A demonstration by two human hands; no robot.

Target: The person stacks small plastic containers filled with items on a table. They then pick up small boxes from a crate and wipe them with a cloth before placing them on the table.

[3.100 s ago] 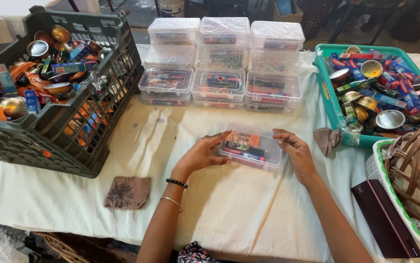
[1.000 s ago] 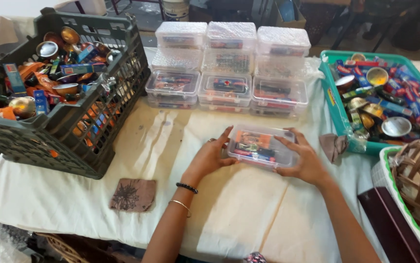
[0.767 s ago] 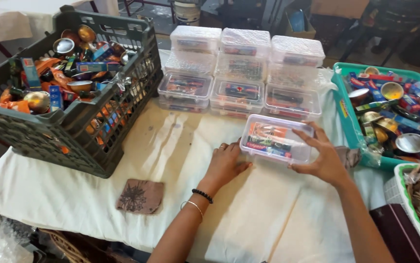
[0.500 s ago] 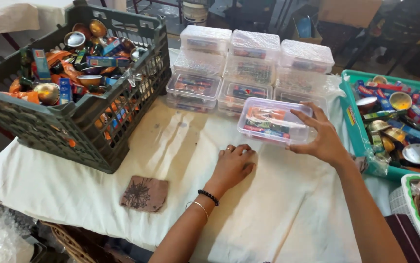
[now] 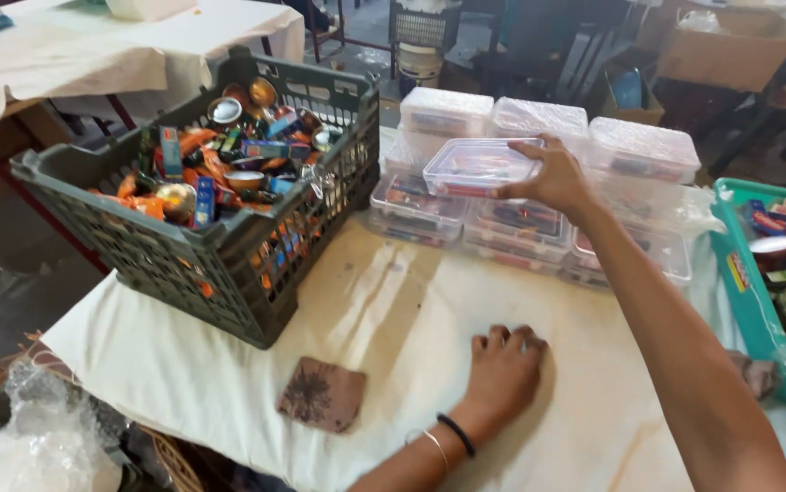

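The right hand (image 5: 552,178) is stretched out over the far side of the table with its fingers closed round the right end of a clear lidded plastic box (image 5: 479,168), thumb underneath and the other fingers curled over the top edge, so the box juts out to the left of the palm. The box is held up off the cloth, roughly level, in front of the stack of clear boxes (image 5: 539,196) and about as high as that stack's upper row; whether it touches the boxes behind it cannot be told. Small red and blue items show through its wall. The stack stands in layers, lids frosted, each box with similar coloured pieces inside. The left hand (image 5: 505,369) is nearer the body, pressed palm down on the white tablecloth (image 5: 393,319) with the fingers bent under at the knuckles, holding nothing; a black band and a thin bangle sit at its wrist. It is well apart from the held box. Just to its left lies a small brown square pad (image 5: 323,394) with a dark smudge. Farther left, a dark grey slatted crate (image 5: 220,196) sits on the table, heaped with small metal cups and orange, red and blue packets. At the right edge a green tray (image 5: 737,273) holds more cups and packets. A crumpled clear plastic bag (image 5: 28,437) shows at the lower left, below the table edge.
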